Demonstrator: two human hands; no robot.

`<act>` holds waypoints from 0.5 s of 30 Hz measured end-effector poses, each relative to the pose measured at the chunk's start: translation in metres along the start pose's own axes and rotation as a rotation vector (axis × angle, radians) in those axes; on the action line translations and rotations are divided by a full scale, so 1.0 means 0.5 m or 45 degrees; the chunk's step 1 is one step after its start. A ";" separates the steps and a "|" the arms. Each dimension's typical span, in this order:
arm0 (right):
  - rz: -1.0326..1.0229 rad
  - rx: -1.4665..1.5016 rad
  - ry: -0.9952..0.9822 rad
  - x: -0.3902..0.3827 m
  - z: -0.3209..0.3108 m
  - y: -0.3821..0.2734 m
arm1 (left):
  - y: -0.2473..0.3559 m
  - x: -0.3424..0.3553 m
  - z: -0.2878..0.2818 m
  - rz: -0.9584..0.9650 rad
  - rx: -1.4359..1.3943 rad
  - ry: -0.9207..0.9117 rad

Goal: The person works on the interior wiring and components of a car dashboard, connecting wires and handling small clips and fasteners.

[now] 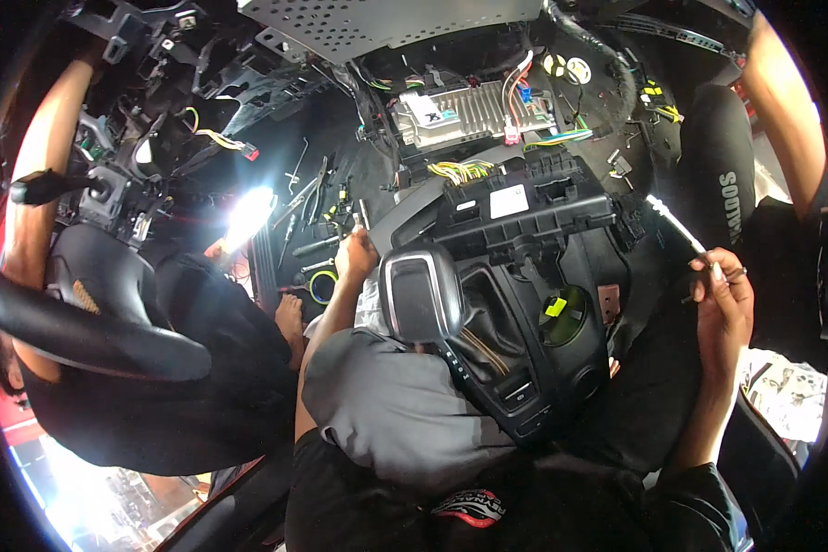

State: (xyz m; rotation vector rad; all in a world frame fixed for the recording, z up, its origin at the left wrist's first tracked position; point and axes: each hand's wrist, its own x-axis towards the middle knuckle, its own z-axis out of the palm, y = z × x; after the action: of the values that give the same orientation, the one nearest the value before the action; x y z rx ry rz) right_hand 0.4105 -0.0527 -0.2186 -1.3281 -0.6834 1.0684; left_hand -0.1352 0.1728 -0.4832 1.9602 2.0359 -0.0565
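Note:
My left hand (355, 253) is closed around a short metal tool (362, 212), beside loose tools lying on the car floor. My right hand (722, 294) holds a long silver socket extension (676, 225), pointing up and to the left. Between my hands is a black centre console with a gear selector (420, 292), and above that a black plastic module (515, 207) with a white label and bundled yellow wires at its left. Farther forward sits a finned silver electronic unit (469, 110) with cables plugged into it.
A perforated metal bracket (386, 23) spans the top. At left are a stripped dashboard (143, 138), a steering wheel (92, 322), a bright lamp (248, 216) and a co-worker (147, 405). Another person's arm (782, 110) and dark-trousered leg (718, 138) are at right. Pliers (313, 189) lie on the floor.

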 end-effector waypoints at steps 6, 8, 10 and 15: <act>0.018 0.006 -0.094 0.002 0.014 -0.004 | 0.019 -0.036 -0.099 0.343 -0.844 0.570; -0.023 -0.029 -0.090 -0.006 0.007 -0.003 | 0.047 -0.049 -0.130 0.131 -0.965 0.658; -0.024 0.013 -0.056 -0.011 -0.008 -0.001 | 0.054 -0.113 -0.158 0.012 -0.922 0.769; -0.010 0.116 -0.045 -0.015 -0.006 -0.003 | -0.052 -0.330 -0.028 -0.087 -0.634 0.486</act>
State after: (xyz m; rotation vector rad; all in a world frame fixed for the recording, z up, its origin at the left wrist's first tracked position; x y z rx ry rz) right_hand 0.4104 -0.0605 -0.2163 -1.2298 -0.6581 1.1067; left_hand -0.1612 0.0150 -0.4337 1.6722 2.0698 0.7864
